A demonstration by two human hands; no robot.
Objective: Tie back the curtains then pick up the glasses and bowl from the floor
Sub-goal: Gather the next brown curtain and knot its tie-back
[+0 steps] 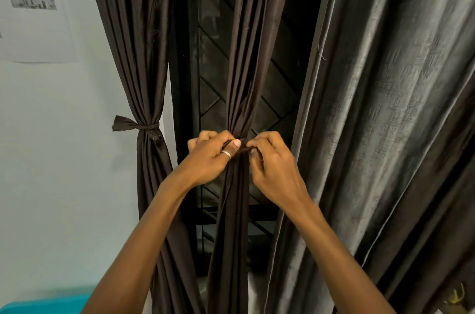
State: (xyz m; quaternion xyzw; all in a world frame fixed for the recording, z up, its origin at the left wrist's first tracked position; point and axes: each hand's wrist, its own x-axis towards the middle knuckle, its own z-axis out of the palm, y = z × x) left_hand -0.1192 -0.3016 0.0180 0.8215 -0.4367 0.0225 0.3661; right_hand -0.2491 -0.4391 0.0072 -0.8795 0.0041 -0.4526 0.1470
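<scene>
- The fingers [205, 137] of the left hand [209, 159] are curled tight. The thumb pinches one end of a thin dark band [240, 150] in the middle of the frame.
- The right hand [271, 168] curls its fingers [258, 142] too and pinches the other end of the band.
- A silver ring [227, 155] sits on the left hand.
- The band goes round the middle brown curtain [244, 69] and bunches it up.
- At the middle left, another brown curtain [138, 56] is tied with a knot [144, 126].
- Black window bars [213, 56] show between the two brown curtains.
- A big grey curtain [385, 108] hangs loose on the right.
- A paper [30, 18] is on the wall at the upper left.
</scene>
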